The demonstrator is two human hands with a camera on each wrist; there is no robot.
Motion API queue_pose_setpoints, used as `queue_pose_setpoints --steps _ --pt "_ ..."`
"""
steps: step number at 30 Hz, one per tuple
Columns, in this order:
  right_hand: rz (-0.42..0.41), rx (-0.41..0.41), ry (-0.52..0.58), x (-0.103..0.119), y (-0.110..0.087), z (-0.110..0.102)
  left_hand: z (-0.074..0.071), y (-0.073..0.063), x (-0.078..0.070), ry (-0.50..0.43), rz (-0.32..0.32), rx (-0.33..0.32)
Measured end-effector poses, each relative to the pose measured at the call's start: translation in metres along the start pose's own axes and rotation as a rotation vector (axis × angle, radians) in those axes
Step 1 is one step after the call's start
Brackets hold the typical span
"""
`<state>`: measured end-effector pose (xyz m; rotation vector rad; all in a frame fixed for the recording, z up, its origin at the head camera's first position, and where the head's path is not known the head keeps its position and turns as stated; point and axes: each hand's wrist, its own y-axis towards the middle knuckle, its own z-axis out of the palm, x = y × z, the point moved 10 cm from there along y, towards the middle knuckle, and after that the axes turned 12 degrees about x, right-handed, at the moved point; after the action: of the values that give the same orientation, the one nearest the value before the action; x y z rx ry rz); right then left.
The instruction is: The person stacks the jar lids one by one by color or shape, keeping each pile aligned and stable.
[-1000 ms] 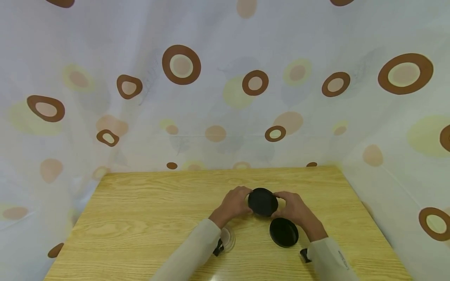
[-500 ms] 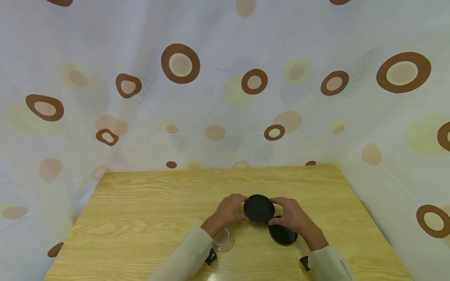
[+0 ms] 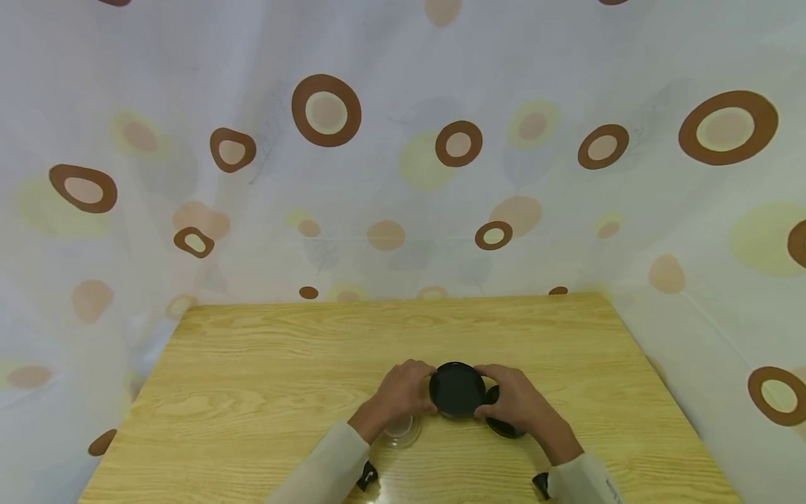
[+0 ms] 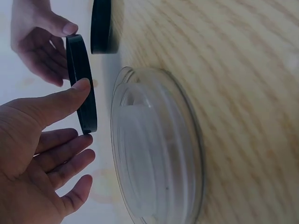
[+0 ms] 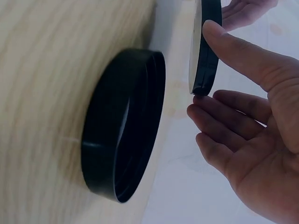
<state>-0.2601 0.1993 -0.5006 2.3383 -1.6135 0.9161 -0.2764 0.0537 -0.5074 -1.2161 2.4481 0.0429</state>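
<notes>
Both hands hold a round black lid [image 3: 457, 390] between them, above the table. My left hand [image 3: 400, 390] pinches its left edge, thumb on the near side and fingers on the far side. At the opposite edge my right hand [image 3: 518, 400] pinches it the same way. In the right wrist view the underside of this held lid [image 5: 205, 65] looks pale. A second black lid [image 5: 105, 135], hollow side up, lies on the table under my right hand, partly hidden in the head view. Beside my left wrist sits a clear round plastic container [image 4: 154, 154], partly covered in the head view.
The wooden table [image 3: 271, 364] extends to both sides and behind the hands. A patterned white curtain [image 3: 390, 175] surrounds its back and sides. Black straps [image 3: 367, 476] show at the wrists, near the pale sleeves [image 3: 324, 465].
Both hands have brought the held black lid nearer to me and slightly left. The right hand now covers part of the second lid. Both hands keep their hold.
</notes>
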Motion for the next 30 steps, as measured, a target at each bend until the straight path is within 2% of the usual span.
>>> queue_pose_setpoints --steps 17,30 --pt "-0.01 0.026 0.011 0.004 -0.007 0.019 0.006 -0.021 -0.006 0.01 0.006 -0.011" --pt "-0.041 0.047 -0.063 0.011 -0.01 0.026 0.011 -0.028 -0.015 0.179 -0.012 -0.011"
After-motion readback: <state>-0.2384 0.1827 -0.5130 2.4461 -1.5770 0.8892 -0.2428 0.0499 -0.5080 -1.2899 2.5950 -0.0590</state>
